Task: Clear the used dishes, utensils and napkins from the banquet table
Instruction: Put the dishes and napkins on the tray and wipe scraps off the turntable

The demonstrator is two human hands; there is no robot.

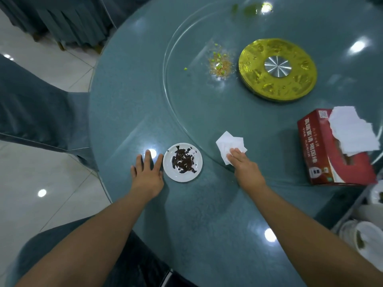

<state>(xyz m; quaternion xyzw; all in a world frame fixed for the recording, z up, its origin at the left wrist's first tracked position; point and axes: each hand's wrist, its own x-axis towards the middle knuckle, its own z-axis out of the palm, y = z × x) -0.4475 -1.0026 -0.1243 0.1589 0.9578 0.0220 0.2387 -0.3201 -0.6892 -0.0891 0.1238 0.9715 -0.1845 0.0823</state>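
Note:
A small white plate (193, 172) smeared with dark sauce sits near the front edge of the round teal table (128, 112). My left hand (147, 172) lies flat just left of the plate, fingers spread, its fingertips touching the rim. A white paper napkin (227, 142) lies at the edge of the glass turntable (186, 96). My right hand (244, 164) presses on the napkin's near corner with straight fingers.
A red tissue box (319, 154) with tissues sticking out lies at the right. A gold hub (277, 69) marks the turntable's middle, with food crumbs (218, 63) beside it. White dishes (364, 239) are stacked in a bin at the lower right. Covered chairs (37, 112) stand at the left.

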